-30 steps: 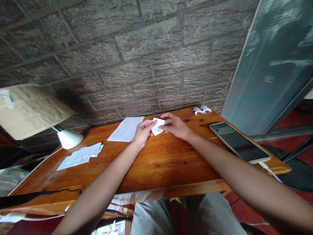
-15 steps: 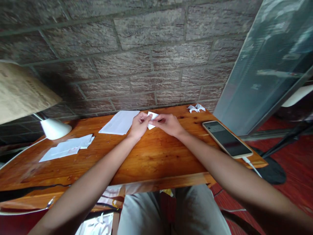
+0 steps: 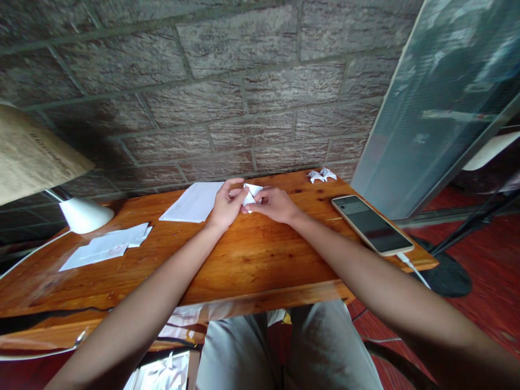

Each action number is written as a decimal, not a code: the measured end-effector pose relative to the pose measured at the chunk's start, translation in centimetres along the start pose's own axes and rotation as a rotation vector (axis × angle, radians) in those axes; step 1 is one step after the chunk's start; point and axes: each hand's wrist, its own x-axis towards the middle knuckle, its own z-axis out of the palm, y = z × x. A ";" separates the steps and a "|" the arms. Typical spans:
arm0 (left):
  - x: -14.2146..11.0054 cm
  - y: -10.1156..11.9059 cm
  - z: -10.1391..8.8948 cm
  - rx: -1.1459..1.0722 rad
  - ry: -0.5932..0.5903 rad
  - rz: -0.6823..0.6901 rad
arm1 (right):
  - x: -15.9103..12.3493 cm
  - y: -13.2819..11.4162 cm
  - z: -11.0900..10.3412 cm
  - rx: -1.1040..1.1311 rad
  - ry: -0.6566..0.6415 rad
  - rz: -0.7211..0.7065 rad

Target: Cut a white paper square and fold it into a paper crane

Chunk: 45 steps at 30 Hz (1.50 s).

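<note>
Between my hands, over the back middle of the wooden desk, is a small folded piece of white paper [image 3: 252,190]. My left hand [image 3: 228,206] pinches its left side, with the thumb across the front. From the right, my right hand [image 3: 278,205] grips the paper between thumb and fingers. A crease or open flap shows on its face; the fingers cover part of it. Just left of my left hand lies a stack of white paper sheets [image 3: 190,202]. Two small folded paper figures [image 3: 322,175] sit at the back right corner.
A phone [image 3: 371,225] with a white charging cable lies along the desk's right edge. At left stand a lamp [image 3: 87,216] with a brown shade and some loose paper pieces [image 3: 108,246]. A brick wall [image 3: 260,103] rises behind the desk. Below, a box holds folded white papers.
The paper has been turned in my fingers and now shows a crease or flap. My left fingers have lifted and spread a little behind it. The whole view has shifted slightly.
</note>
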 end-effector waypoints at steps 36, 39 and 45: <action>0.2 -0.5 -0.3 -0.006 -0.010 -0.021 | -8.1 3.8 -17.8 -0.488 0.177 0.232; 0.3 -0.1 -0.4 -0.014 0.003 -0.019 | -3.5 1.2 -13.5 -0.294 0.126 0.113; 0.4 -0.2 -1.2 -0.020 0.014 -0.005 | 2.3 -2.8 -1.9 -0.195 0.035 -0.038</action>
